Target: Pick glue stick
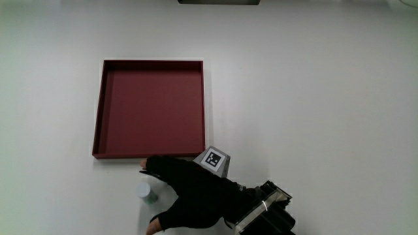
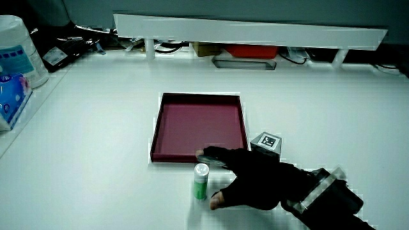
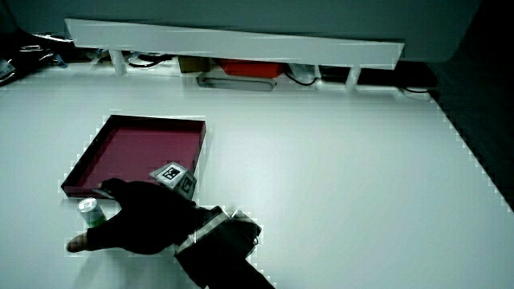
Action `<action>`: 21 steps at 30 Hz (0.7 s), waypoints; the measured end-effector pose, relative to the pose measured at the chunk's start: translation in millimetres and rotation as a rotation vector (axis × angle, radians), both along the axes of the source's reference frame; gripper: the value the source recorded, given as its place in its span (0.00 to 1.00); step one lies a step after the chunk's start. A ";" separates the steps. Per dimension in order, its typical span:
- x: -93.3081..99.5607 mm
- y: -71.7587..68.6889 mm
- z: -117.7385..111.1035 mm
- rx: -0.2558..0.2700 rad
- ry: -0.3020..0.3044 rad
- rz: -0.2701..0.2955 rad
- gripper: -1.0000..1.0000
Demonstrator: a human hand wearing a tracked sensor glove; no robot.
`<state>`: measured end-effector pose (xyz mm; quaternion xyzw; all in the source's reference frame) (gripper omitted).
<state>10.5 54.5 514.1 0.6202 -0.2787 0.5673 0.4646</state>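
Note:
A small glue stick point(image 1: 145, 192) with a pale cap and green body stands upright on the white table, nearer to the person than the dark red tray point(image 1: 105, 111). It shows in both side views point(image 2: 201, 181) point(image 3: 91, 211). The gloved hand point(image 1: 189, 194) lies beside the stick with fingers spread; forefinger and thumb reach around it without closing. In the side views the hand point(image 2: 252, 181) point(image 3: 136, 217) sits just next to the stick, the patterned cube point(image 1: 214, 159) on its back.
The red tray point(image 2: 155, 137) point(image 3: 80, 164) holds nothing. A low white partition point(image 2: 249, 29) runs along the table's edge farthest from the person. A tissue pack and a white container point(image 2: 16, 61) stand at the table's edge in a side view.

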 end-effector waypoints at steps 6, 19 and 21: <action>0.5 2.0 1.1 0.018 -0.028 0.093 0.67; 0.7 5.8 7.9 0.024 -0.084 0.201 0.92; 1.0 5.7 7.8 0.029 -0.072 0.202 0.96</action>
